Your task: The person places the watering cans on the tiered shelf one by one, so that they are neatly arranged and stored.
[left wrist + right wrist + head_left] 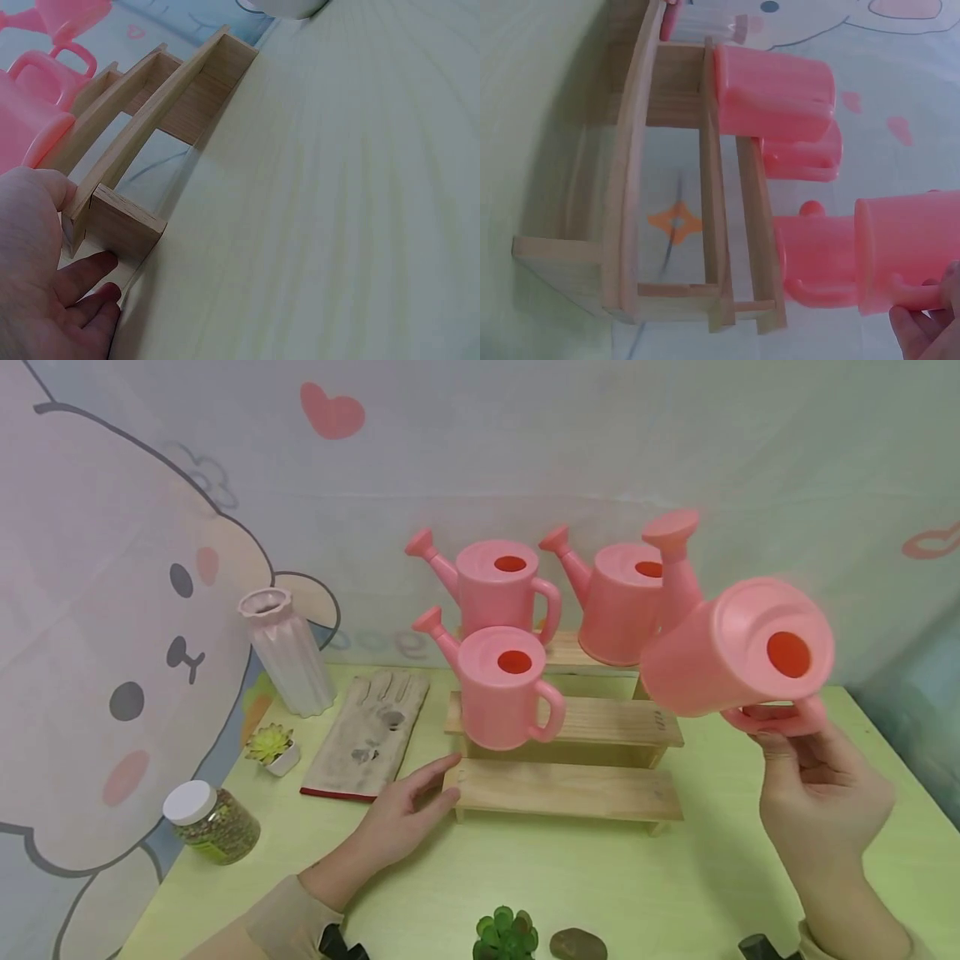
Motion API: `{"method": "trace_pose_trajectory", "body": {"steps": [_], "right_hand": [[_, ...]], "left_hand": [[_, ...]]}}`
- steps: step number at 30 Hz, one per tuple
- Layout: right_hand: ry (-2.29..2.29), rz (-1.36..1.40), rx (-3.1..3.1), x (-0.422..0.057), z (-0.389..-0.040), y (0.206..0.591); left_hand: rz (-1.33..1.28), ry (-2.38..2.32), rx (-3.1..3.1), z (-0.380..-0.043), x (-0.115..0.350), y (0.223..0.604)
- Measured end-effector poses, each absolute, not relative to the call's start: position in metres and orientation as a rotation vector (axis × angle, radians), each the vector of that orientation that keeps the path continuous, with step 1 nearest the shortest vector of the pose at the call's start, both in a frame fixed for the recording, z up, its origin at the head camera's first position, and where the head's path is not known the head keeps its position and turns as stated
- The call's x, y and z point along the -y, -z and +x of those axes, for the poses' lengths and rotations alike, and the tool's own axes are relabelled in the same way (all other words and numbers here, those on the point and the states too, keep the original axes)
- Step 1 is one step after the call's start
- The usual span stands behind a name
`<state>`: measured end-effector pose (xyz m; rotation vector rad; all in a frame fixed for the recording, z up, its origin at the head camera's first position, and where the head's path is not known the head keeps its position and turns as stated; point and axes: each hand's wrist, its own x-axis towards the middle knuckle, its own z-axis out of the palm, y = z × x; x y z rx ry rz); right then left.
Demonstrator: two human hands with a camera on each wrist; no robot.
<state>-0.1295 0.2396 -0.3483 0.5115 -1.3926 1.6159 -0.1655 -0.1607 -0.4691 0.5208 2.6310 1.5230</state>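
Observation:
My right hand [828,785] grips the handle of a pink watering can [738,643], held tilted in the air right of the wooden step stand [570,789]. In the right wrist view, fingertips [915,330] of that hand show at the held can's handle. My left hand [401,818] touches the left end of the stand's lowest step, its fingers spread apart; the left wrist view shows fingers [86,277] beside the end board. One watering can [501,693] stands on the middle step. Two more, a left one [495,589] and a right one [618,606], stand on the top step.
Left of the stand lie a worn glove [367,735], a white ribbed vase [288,660], a small potted succulent [273,747] and a white-lidded jar [213,822]. At the front edge are a green succulent [506,935] and a brown stone [577,945]. A printed cloth hangs behind.

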Motion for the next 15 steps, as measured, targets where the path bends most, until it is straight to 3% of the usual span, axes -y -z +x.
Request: {"method": "trace_pose_trajectory", "body": {"steps": [15], "right_hand": [[-1.236, 0.366, 1.830, -0.233, -0.138, 0.392]], "left_hand": [[0.538, -1.528, -2.636, -0.166, 0.162, 0.473]]}}
